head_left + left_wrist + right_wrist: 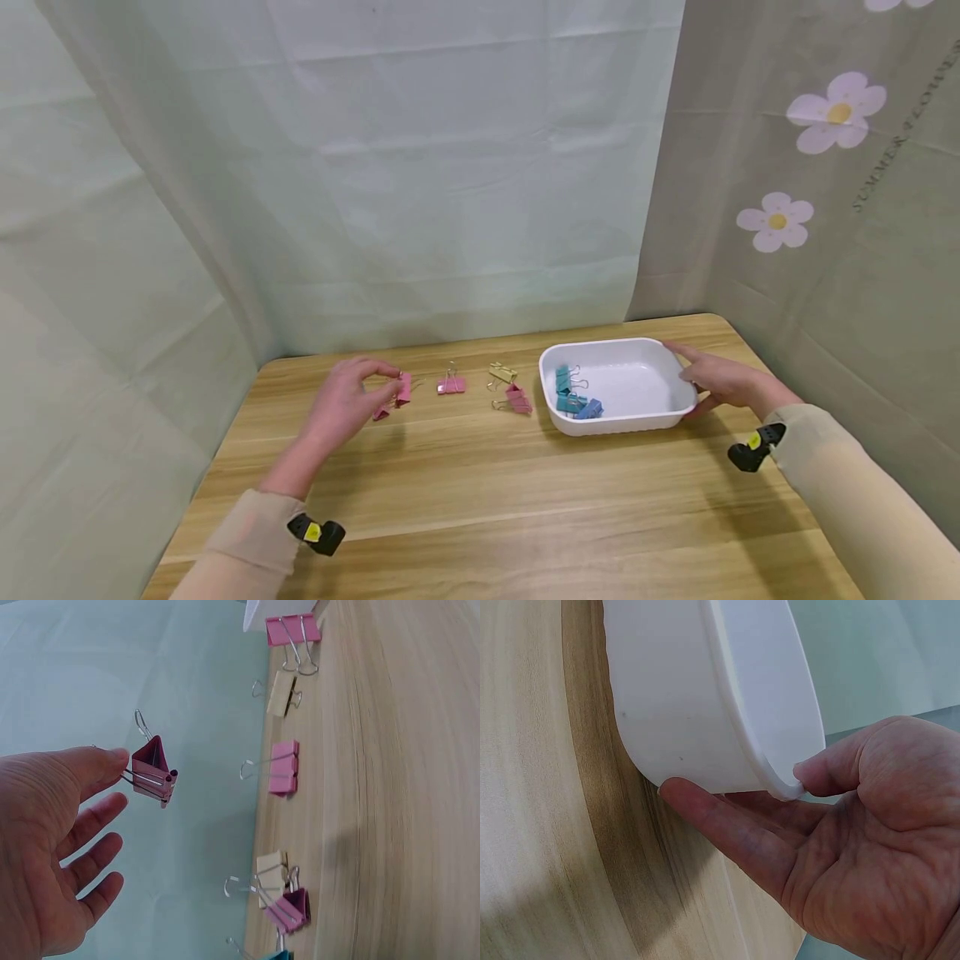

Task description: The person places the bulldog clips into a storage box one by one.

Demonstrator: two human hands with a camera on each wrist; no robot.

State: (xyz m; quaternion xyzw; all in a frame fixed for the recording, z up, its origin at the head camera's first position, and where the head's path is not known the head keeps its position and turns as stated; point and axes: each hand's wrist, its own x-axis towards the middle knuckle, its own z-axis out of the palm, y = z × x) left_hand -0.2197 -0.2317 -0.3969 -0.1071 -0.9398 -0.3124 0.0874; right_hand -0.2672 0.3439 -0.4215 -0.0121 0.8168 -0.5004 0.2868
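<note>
Where the brownish cloth (847, 283) hangs to the right, I can read SUMMER FLOWER (892, 150) slanting up in dark capitals, beside three printed flowers (837, 112), one of them cut off at the top. Two black wrist cameras (326, 540) each carry a yellow label, with any print on it too small for me to read.

The left hand (343, 402) pinches the silver wire handle of a pink clip (154, 776) at its fingertips, holding it above the wood-grained bench (480, 500); three fingers stand clear, loosely bent. The clip's body is a smooth, hollow wedge.

Six more clips lie on the bench: three pink ones (452, 385), two yellow ones (502, 372) and a teal one (281, 955) only partly in sight. One pink and one yellow lie close together near the left hand, and another such pair near the tray (630, 392).

That tray is white, glossy and round-cornered. Three clips sit at its left end: two teal (564, 379), one blue (590, 409). The right hand (716, 379) grips its right end, thumb on the rim, fingers against the outer wall.
</note>
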